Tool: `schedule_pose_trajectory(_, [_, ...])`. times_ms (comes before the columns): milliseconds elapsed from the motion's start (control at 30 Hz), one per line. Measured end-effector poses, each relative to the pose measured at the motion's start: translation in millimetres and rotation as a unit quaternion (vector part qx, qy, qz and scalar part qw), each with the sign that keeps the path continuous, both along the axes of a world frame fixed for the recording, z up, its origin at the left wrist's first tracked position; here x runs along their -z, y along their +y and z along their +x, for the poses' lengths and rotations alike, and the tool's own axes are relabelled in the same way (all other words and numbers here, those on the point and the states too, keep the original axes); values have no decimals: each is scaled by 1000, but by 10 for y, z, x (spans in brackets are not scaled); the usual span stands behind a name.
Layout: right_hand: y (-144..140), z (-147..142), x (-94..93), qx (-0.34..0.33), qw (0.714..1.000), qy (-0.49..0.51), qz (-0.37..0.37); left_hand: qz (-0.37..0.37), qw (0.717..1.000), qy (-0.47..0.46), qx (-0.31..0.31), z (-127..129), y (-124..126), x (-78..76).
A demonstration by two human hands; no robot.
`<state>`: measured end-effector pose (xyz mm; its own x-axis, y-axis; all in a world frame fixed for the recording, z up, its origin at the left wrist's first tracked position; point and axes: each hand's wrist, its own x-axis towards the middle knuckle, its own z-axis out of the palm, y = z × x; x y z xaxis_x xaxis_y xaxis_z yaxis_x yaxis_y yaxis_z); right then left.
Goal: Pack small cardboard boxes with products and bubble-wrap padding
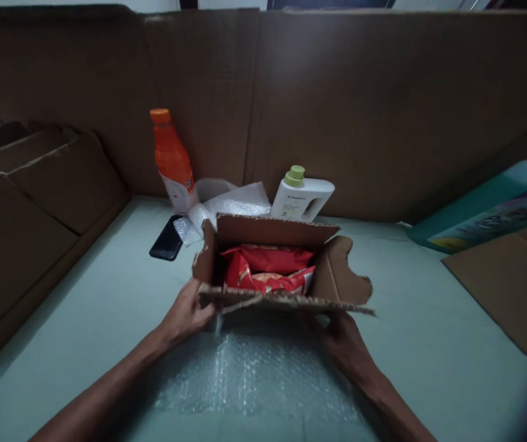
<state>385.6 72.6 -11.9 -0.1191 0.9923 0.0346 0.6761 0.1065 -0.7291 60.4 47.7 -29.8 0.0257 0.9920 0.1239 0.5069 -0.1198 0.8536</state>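
The box's near flap (286, 302) hides the fingertips of both hands. The white bottle's (300, 197) label is too small to read. The right edge cuts off the teal carton (488, 212)

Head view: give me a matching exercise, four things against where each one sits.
Things:
1. orange bottle
2. phone
3. red packets
4. bubble wrap sheet

Places:
A. inside the open cardboard box
B. flat on the table, left of the box
C. under the near side of the box, between the left hand and right hand
D. upright at the back, near the cardboard wall

Pairs: 1-D, 2-B, 3-A, 4-C
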Motion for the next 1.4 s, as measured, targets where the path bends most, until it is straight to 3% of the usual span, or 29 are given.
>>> schedule_pose_trajectory(67, [69,-4,-95,13,1000,-6,6,-6,1000,-27,6,23,113,-119])
schedule_pose_trajectory(133, [29,50,-193,27,997,-14,72,8,1000,-15,5,-16,71,-221])
schedule_pose_trajectory(233, [-265,77,-293,36,971,-54,230,89,992,88,-28,-101,-314,-296])
schedule_pose_trajectory(300, [-543,-79,-291,-22,950,-77,302,145,977,159,-9,-77,-661,-283])
schedule_pose_trajectory(367, [-797,-388,-218,-142,938,-96,300,163,961,212,63,19,-948,-218])
schedule_pose_trajectory(433, [-969,-719,-87,-254,929,-120,242,151,944,261,134,103,-1119,-111])
schedule_pose_trajectory(533, [-1087,-861,137,-319,919,-165,165,122,919,332,176,-13,-1211,58])
schedule_pose_trajectory(633, [-1182,-383,282,-258,933,-198,156,121,902,381,162,-435,-1279,153])
schedule_pose_trajectory(733, [-1281,310,305,-118,954,-221,162,121,906,391,107,-817,-1386,167])
schedule_pose_trajectory(800, [-1276,604,278,-34,959,-227,167,117,917,378,41,-896,-1420,162])
schedule_pose_trajectory(933, [-1053,594,229,26,960,-229,161,85,921,374,-71,-726,-1336,206])
schedule_pose_trajectory(1100, [-831,334,236,-6,966,-213,144,70,931,353,-63,-556,-1222,239])
schedule_pose_trajectory(1233, [-733,256,148,36,962,-182,201,99,947,297,-78,-463,-1013,28])
schedule_pose_trajectory(1400, [-266,-57,-37,14,993,-68,92,54,988,133,-53,-68,-350,-305])
